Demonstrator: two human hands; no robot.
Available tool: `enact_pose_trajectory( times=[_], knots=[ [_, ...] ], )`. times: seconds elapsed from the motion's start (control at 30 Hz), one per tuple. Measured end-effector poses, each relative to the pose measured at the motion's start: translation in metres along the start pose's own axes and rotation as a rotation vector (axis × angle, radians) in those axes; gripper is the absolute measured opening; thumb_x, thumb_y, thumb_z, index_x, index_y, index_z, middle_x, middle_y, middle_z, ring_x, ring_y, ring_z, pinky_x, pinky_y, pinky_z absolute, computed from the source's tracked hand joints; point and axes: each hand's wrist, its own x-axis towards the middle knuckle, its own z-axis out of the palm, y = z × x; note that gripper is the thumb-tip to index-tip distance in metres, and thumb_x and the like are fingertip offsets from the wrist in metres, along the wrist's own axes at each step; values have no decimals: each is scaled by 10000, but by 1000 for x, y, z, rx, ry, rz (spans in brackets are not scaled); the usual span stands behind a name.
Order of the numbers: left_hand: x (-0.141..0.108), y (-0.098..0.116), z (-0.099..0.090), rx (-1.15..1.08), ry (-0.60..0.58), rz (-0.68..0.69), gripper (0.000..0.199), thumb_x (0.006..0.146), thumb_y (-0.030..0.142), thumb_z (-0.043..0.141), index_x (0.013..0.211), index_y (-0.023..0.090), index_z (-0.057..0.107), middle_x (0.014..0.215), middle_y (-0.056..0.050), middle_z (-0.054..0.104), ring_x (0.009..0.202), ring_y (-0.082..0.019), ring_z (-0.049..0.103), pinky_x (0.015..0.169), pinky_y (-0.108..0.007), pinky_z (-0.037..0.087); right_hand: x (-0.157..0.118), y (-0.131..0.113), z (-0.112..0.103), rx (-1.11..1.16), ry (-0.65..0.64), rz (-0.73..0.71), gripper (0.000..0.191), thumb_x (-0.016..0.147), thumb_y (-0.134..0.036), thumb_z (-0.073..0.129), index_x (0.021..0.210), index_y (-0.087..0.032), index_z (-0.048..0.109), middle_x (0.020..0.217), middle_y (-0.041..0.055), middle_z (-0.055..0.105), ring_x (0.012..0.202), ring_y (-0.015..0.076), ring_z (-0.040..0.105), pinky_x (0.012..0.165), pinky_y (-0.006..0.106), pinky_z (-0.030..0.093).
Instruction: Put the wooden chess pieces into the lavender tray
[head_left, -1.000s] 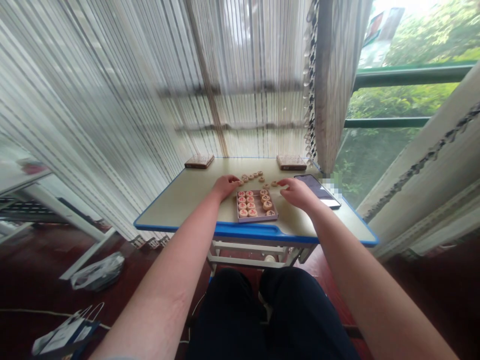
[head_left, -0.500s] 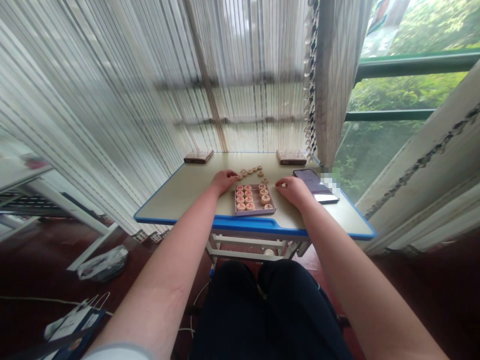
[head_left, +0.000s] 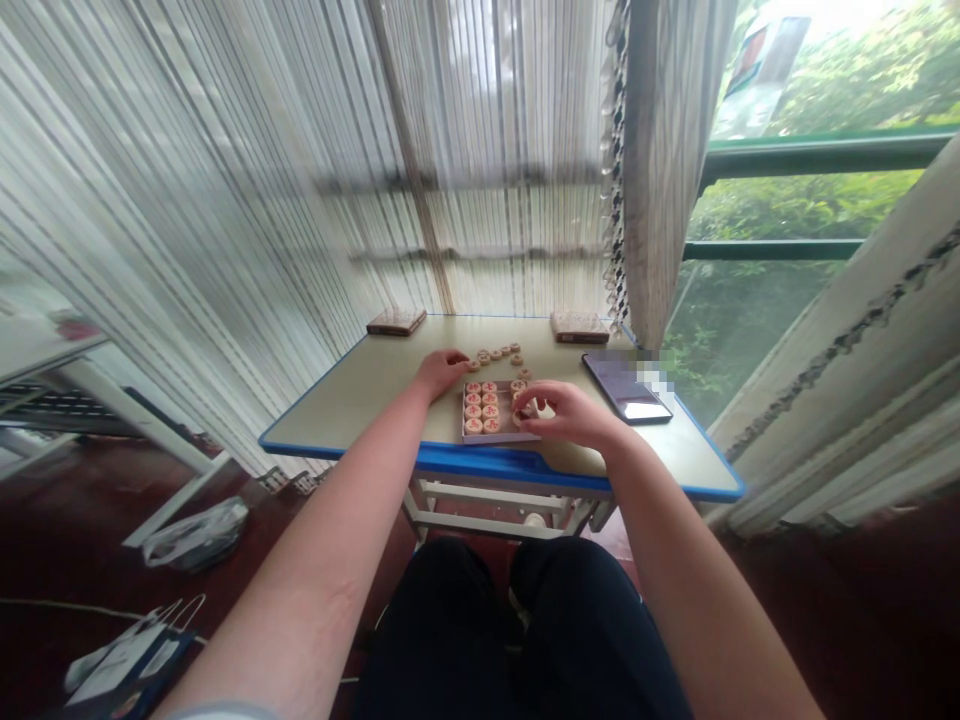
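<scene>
Phone (head_left: 626, 389) beside tray (head_left: 487, 434); hands apart, right hand (head_left: 566, 413) pinching a piece (head_left: 541, 409)

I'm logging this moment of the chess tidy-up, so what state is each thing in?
Tray: open, left part filled with discs, face up.
Loose discs: scattered beyond the tray.
Phone: flat, screen up.
Right hand: over the tray, fingers curled on a disc.
Left hand: resting by the loose discs.

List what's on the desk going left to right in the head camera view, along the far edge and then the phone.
Left wooden box → loose row of round game pieces → right wooden box → dark phone at the right, nearer than the boxes.
</scene>
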Motion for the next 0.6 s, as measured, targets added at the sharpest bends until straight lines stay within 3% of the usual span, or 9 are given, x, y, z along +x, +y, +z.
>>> enact_pose_trajectory(
  times=[0.2, 0.6],
  knots=[
    [5, -5, 2, -64, 40, -12, 480, 684, 351, 618, 1121, 168, 544, 923, -62, 682, 842, -163, 623, 773, -271, 463, 0, -3, -6, -65, -110, -114, 171, 727, -233, 613, 875, -228, 701, 889, 25, 634, 842, 165, 560, 803, 302, 425],
    [6, -9, 2, -79, 25, -28, 519, 671, 393, 625, 1120, 157, 515, 928, -65, 673, 852, -176, 619, 770, -287, 455, 1, 1, -6, -57, -82, 44, 190, 721, -308, 631, 878, -217, 688, 890, 34, 533, 837, 160, 544, 786, 284, 427]
  ],
)
